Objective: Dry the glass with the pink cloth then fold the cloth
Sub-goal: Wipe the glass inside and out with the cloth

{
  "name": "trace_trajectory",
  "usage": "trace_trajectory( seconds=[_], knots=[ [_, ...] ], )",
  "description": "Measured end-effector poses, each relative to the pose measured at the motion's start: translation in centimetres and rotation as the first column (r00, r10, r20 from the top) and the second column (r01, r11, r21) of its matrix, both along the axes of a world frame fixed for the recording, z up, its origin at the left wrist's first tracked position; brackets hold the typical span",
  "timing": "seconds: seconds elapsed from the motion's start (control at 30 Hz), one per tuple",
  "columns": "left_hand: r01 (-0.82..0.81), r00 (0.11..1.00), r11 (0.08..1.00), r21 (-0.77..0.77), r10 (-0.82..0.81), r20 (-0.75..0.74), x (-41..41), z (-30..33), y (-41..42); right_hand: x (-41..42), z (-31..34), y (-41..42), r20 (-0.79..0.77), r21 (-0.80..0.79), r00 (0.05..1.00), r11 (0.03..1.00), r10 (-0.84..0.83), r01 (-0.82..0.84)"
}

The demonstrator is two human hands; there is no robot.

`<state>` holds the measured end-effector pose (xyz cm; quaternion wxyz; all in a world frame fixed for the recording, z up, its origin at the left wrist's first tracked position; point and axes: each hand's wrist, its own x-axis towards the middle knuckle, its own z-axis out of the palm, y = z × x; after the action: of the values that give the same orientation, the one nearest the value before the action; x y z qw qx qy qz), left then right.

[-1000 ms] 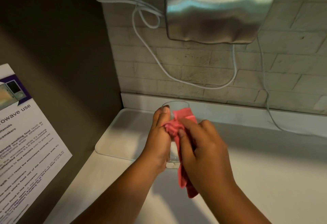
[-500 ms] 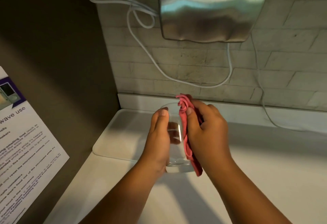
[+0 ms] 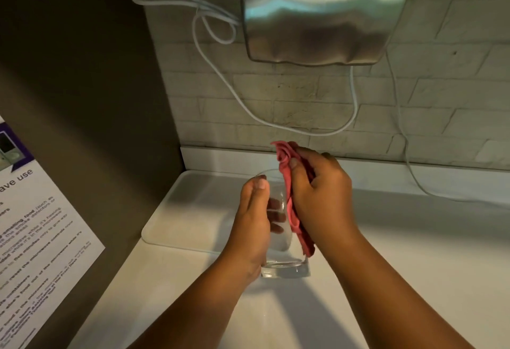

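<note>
Left hand grip closed around upright glass above white desk; right hand grip clamps bunched pink cloth against glass side

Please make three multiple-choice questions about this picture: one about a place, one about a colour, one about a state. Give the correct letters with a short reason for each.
1. Where is the hand dryer?
A. on the counter
B. on the wall above the hands
C. on the left panel

2. What colour is the cloth?
A. pink
B. blue
C. white

3. What is the state of the glass?
A. lying on the tray
B. upside down on the counter
C. held by the left hand

Answers: 1 B, it is mounted on the brick wall. 2 A, the cloth in the right hand is pink. 3 C, the left hand wraps around it.
</note>
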<state>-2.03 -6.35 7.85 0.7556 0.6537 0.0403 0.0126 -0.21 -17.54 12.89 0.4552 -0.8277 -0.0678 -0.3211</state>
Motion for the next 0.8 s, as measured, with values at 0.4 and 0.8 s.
trace_trajectory(
  seconds=[0.4, 0.8],
  knots=[
    [-0.027, 0.999, 0.995, -0.095, 0.025, -0.024, 2.3, 1.1, 1.1, -4.1, -1.9, 1.1, 0.037, -0.224, 0.993, 0.97, 0.108, -0.097],
    [-0.043, 0.996, 0.998, 0.05, 0.039, 0.078, -0.1, -0.8, 0.0, -1.1, -1.9, -0.3, -0.04, 0.114, 0.999, 0.993, -0.016, 0.02]
  ],
)
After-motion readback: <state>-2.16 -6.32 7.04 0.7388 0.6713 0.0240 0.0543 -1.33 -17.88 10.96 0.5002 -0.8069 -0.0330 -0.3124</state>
